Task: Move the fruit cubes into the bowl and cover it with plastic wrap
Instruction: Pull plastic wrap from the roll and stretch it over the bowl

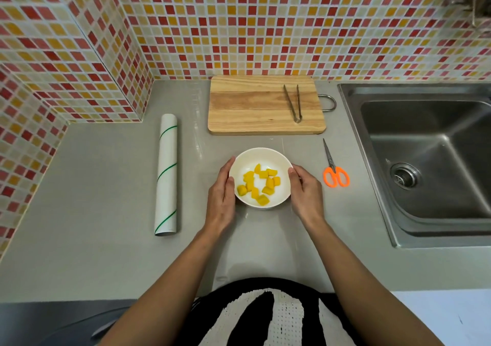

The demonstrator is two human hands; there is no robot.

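Observation:
A white bowl stands on the grey counter in front of me, with several yellow fruit cubes inside. My left hand cups the bowl's left side, thumb at the rim. My right hand presses against its right side in the same way. A faint glossy film shows on the counter around the bowl; I cannot tell whether it lies over the bowl. The plastic wrap roll, white with green stripes, lies lengthwise to the left of the bowl.
A wooden cutting board sits behind the bowl with metal tongs on its right part. Orange-handled scissors lie right of the bowl. A steel sink fills the right side. Tiled walls close the back and left.

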